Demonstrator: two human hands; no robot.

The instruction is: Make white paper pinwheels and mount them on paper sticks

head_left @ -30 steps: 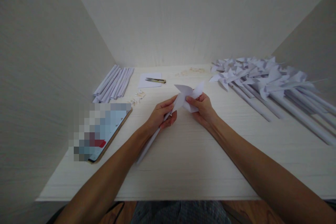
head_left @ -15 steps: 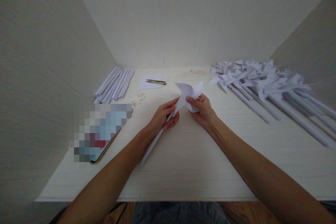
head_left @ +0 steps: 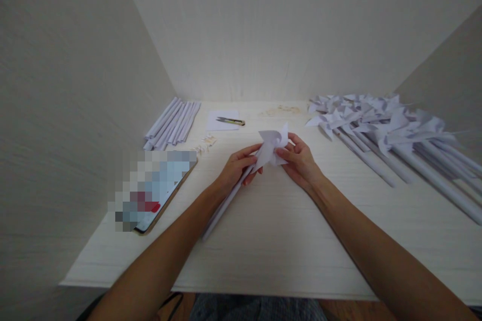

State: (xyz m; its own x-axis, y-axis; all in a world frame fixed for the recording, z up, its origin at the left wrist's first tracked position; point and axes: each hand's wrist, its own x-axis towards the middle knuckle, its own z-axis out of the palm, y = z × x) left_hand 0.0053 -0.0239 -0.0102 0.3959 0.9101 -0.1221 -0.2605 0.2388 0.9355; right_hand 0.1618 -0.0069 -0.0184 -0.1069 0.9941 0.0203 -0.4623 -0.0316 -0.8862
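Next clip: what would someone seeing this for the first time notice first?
Both hands meet mid-table on a white paper pinwheel: the left hand grips its rolled paper stick, the right hand pinches the folded blades. A big pile of finished white paper pinwheels fans across the table's right side. Rolled white paper sticks lie at back left.

You have no text to read here. The tablet (head_left: pixel 158 188), left of your left hand (head_left: pixel 237 168), has its screen blurred out, and the paper (head_left: pixel 223 120) beyond your hands shows no legible marks.
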